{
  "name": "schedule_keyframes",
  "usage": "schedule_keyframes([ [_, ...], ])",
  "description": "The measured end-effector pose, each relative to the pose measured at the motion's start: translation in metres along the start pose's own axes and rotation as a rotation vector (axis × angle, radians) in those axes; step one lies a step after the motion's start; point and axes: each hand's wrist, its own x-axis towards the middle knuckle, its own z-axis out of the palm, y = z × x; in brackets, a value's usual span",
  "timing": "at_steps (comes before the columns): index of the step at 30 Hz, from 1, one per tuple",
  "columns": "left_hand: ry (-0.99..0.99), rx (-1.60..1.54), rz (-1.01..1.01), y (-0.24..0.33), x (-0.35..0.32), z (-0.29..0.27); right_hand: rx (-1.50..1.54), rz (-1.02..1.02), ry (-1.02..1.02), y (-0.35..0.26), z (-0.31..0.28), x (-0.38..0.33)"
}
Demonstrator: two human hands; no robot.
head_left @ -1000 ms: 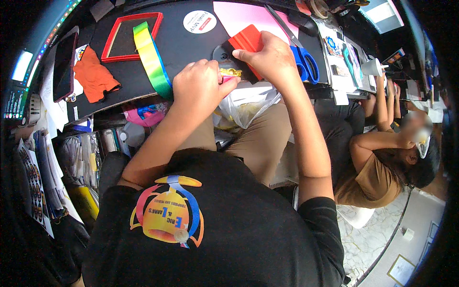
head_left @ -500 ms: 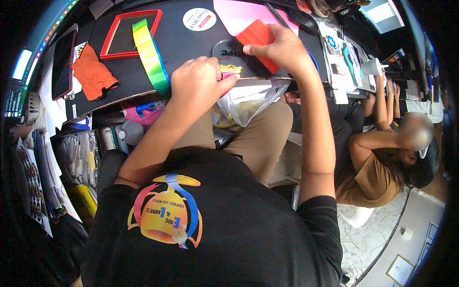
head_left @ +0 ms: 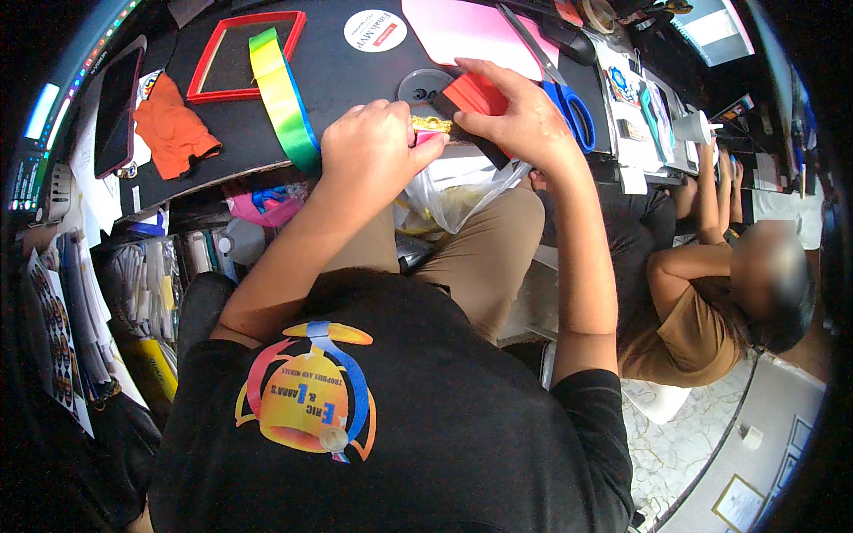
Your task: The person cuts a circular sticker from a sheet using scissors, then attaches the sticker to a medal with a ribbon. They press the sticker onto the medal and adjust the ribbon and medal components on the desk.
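My left hand (head_left: 369, 142) is closed at the table's front edge around a small ornate gold piece (head_left: 431, 124); a bit of pink shows below it, and most of it is hidden in the fist. In my right hand (head_left: 520, 115), between thumb and fingers, is a red block-like piece (head_left: 475, 93) with a dark side, tilted close to the gold piece. A clear round disc (head_left: 422, 86) with dark marks lies just behind, between the hands. Left of my left hand, a yellow, green and blue ribbon (head_left: 280, 102) hangs over the table edge.
Blue-handled scissors (head_left: 577, 120) lie right of my right hand, across pink sheets (head_left: 453, 31). A white round sticker (head_left: 375, 32), a red frame (head_left: 209, 53), an orange cloth (head_left: 173, 124) and a phone (head_left: 120, 111) are farther left. A co-worker (head_left: 684, 311) sits at right.
My right hand has turned the red piece, so its dark side shows, and has brought it lower, nearer the gold piece. The scissors' blue handles have come into view. My left hand barely moved.
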Motion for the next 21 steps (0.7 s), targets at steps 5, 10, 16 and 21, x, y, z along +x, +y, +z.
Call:
schedule_keyframes([
  [5, 0.003, 0.008, 0.007, -0.002, -0.001, 0.001, 0.322, 0.092, 0.128, 0.003, -0.005, -0.008],
  [10, 0.027, -0.001, 0.033, -0.003, -0.001, 0.002, -0.124, -0.011, 0.184, 0.001, -0.005, -0.010],
  [16, 0.063, -0.148, -0.064, -0.009, -0.001, -0.003, -0.328, -0.009, 0.117, -0.003, -0.013, 0.005],
  [21, -0.044, -0.068, -0.086, -0.011, 0.004, -0.007, -0.389, -0.299, 0.153, -0.009, -0.009, 0.026],
])
